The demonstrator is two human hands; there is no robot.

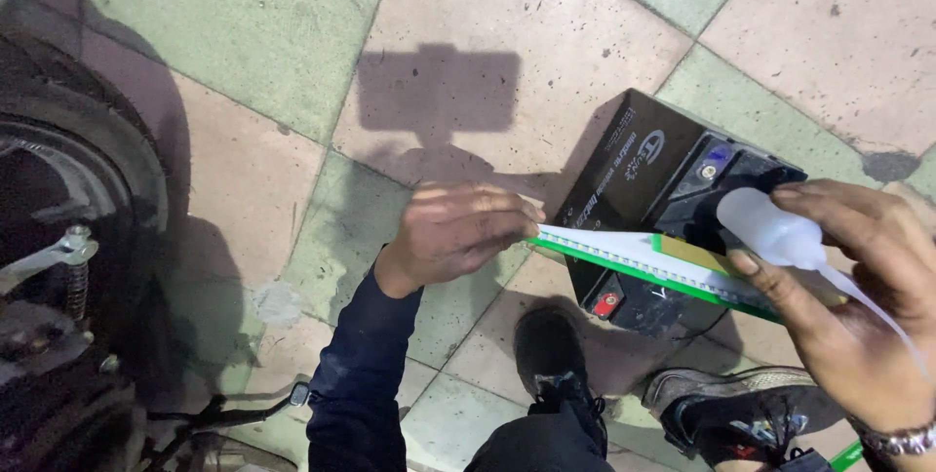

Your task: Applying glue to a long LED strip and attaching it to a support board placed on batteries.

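The left hand [458, 233] has its fingers pressed together, pinching one end of a long flat strip [643, 259]. The strip is white on top with a green edge and a row of small pale dots along it; a yellowish patch sits near its far end. It runs slantwise across the top of the battery [655, 175], touching it or just above; which one is hard to tell. A dark blue sleeve [366, 355] covers the left forearm.

The right hand [848, 287] is closed around a small bottle [770, 228] of cloudy white plastic, rounded and soft-looking, with thumb below and fingers above. A thin clear tube [877, 308] leads from the bottle across the palm toward the lower right, where it runs out of the frame. A metal band [902, 440] shows at the wrist, partly cut off.

The battery is a black box with smooth, slightly glossy walls, pale print on its side, a red terminal at the near corner and a bluish one at the far corner. It stands on the floor [546, 33], just ahead of two worn dark shoes [556, 350].

The floor is rough stone tile in pink and pale green, speckled and stained. At the left edge a black tyre [93, 155], a metal bracket and a spring show in part; the rest is dark and hard to make out.
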